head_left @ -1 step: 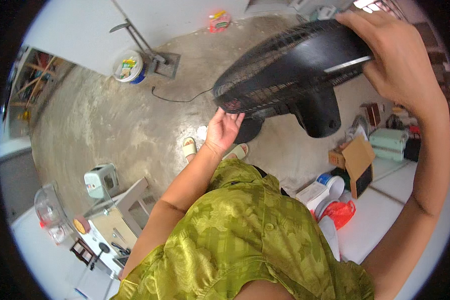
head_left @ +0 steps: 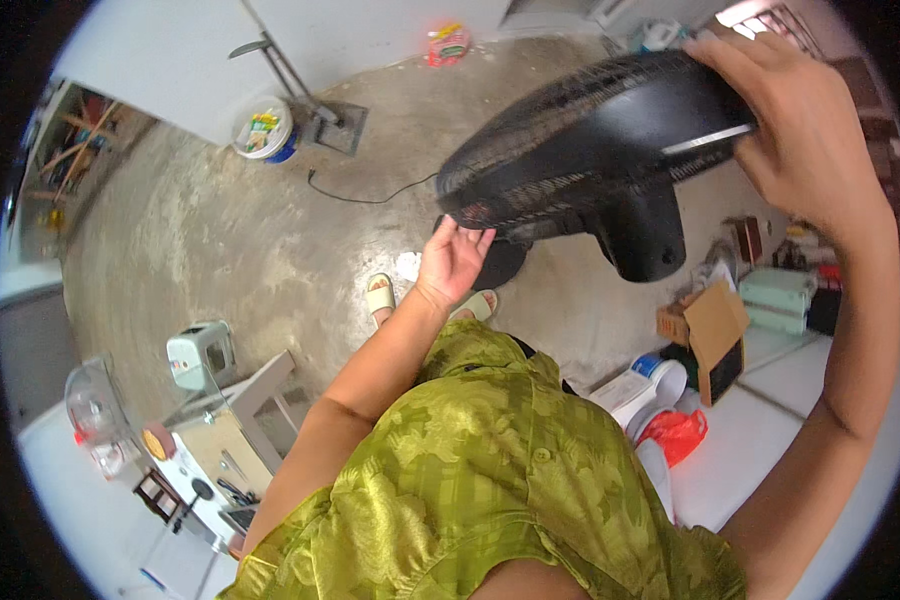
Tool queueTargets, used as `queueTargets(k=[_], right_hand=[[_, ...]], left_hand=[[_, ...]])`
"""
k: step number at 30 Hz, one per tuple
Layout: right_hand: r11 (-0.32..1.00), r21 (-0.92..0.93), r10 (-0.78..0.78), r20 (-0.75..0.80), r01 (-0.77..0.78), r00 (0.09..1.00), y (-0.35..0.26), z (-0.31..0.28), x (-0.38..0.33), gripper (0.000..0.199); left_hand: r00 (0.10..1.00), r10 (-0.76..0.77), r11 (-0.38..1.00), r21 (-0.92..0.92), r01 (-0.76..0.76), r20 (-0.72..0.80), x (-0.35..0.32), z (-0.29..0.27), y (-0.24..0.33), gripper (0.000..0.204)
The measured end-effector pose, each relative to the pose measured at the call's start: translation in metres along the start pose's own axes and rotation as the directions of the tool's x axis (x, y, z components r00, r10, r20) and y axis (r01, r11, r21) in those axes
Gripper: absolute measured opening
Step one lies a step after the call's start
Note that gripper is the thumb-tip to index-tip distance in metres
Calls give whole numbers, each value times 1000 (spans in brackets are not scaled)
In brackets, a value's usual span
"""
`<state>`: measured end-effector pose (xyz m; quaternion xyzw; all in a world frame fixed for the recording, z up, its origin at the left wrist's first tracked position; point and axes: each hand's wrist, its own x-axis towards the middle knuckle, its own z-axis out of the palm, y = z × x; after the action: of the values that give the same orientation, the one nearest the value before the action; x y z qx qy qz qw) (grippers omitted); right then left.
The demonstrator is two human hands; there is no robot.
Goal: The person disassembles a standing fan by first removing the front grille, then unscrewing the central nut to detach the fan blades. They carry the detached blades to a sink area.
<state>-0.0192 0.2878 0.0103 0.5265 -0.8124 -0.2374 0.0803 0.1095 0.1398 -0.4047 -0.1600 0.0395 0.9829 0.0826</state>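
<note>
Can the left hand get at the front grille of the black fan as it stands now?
Probably yes: the left hand already lies against the lower edge of the black fan grille, with nothing between them, while the right hand grips the fan's rear rim.

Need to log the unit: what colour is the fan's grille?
Black. The fan grille is black all over, clearest in the head view.

Black fan (head_left: 590, 150) with fine mesh grille; green floral-patterned shirt (head_left: 490, 470); mottled grey floor (head_left: 230, 240); orange bag (head_left: 675, 435).

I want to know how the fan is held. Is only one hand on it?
No, the right hand grips the fan at its top rim and the left hand touches its lower edge.
</note>
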Motion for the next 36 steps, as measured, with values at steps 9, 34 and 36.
queueTargets(k=[9, 34, 36], right_hand=[[996, 60, 74, -39, -71, 997, -9, -1, -1, 52], [990, 137, 61, -380, -9, 923, -5, 37, -8, 69], [993, 120, 63, -384, -18, 921, -6, 37, -8, 69]], left_hand=[[999, 38, 997, 61, -40, 36, 5, -5, -8, 39], [998, 66, 998, 19, -65, -10, 21, 2, -5, 64], [999, 33, 999, 27, -32, -36, 22, 1, -4, 65]])
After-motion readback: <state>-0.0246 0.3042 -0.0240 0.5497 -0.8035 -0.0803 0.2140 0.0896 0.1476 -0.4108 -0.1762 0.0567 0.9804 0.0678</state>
